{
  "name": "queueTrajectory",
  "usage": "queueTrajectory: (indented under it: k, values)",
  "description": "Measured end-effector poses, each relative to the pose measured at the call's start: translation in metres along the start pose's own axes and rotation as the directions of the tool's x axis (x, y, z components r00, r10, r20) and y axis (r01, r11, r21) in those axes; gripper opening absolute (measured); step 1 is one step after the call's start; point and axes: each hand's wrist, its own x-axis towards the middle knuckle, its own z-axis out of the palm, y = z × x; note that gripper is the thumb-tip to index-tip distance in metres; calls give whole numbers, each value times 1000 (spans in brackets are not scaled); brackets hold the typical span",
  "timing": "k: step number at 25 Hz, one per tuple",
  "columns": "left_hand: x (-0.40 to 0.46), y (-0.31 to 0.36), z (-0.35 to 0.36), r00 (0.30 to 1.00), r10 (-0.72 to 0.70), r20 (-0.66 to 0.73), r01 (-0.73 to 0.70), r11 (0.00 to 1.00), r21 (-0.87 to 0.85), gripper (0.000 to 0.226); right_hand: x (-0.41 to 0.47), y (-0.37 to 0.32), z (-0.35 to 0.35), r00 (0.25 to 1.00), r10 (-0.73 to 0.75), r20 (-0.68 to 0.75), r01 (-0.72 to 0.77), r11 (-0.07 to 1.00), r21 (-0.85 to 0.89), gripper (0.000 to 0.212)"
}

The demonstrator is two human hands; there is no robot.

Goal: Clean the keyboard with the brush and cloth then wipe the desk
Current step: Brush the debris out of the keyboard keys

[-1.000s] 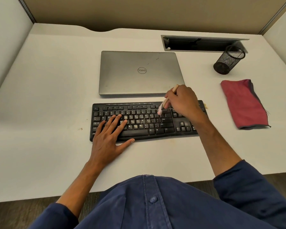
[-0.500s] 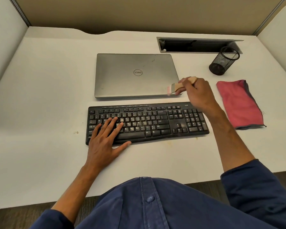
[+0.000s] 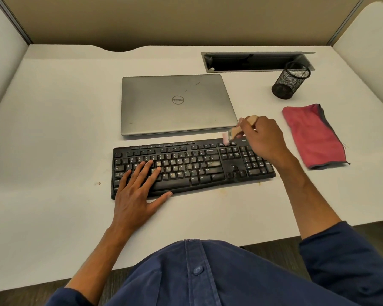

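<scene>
keyboard: black, flat, matte plastic keys, lying at the desk's centre, long side facing the person
brush: small, pale wooden handle, pinkish bristles blurred, tip at the keyboard's 1 o'clock corner
right hand: fingers curled round the brush handle, covering part of the number pad
left hand: fingers straight and spread, lying flat on the keys at 8 o'clock
cloth: red, soft, folded, grey edge, at 3 o'clock, apart from the keyboard
laptop: silver metal, lid closed, at 12 o'clock just beyond the keyboard
pen cup: black wire mesh, round, at 2 o'clock
desk: white, smooth, a few small specks near the keyboard
</scene>
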Motion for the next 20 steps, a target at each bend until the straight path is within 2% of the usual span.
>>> queueTrajectory:
  k: [2, 4, 7, 8, 11, 12, 16, 17, 18, 20]
  values:
    - [0, 0, 0, 1000, 3, 0, -3, 1000, 0, 74, 2, -2, 10, 999, -29, 29, 32, 995, -93, 43]
    - [-1, 0, 0, 1000, 3, -5, -3, 1000, -1, 73, 4, -1, 12, 993, -20, 119, 38, 987, -155, 41]
    - [-1, 1, 0, 1000, 2, -12, -2, 1000, 1, 73, 7, -5, -5, 965, 4, 263, 35, 989, -142, 37]
    - [-1, 1, 0, 1000, 3, -14, -3, 1000, -1, 73, 9, -5, -10, 967, 2, 256, 32, 991, -129, 36]
    - [0, 1, 0, 1000, -1, -13, 1, 1000, 1, 73, 14, 1, -13, 999, -9, 52, 17, 988, -154, 38]
    - [0, 1, 1, 1000, -3, -11, 3, 1000, 3, 73, 13, 4, -11, 999, -12, 47, 19, 988, -152, 38]
    - [-1, 1, 0, 1000, -2, -9, 3, 1000, 4, 73, 8, 13, -23, 957, 28, 289, -10, 998, -65, 33]
    - [-1, 1, 0, 1000, -4, -8, 4, 1000, 4, 73, 7, 14, -30, 950, 34, 310, -19, 998, -53, 34]
    - [-1, 1, 0, 1000, -5, -3, 5, 1000, 3, 73, 6, 17, -35, 958, 35, 286, -24, 999, -42, 35]
    - [0, 1, 0, 1000, -4, 7, 4, 1000, 2, 74, 9, 26, -40, 994, 36, 106, -30, 998, -60, 36]
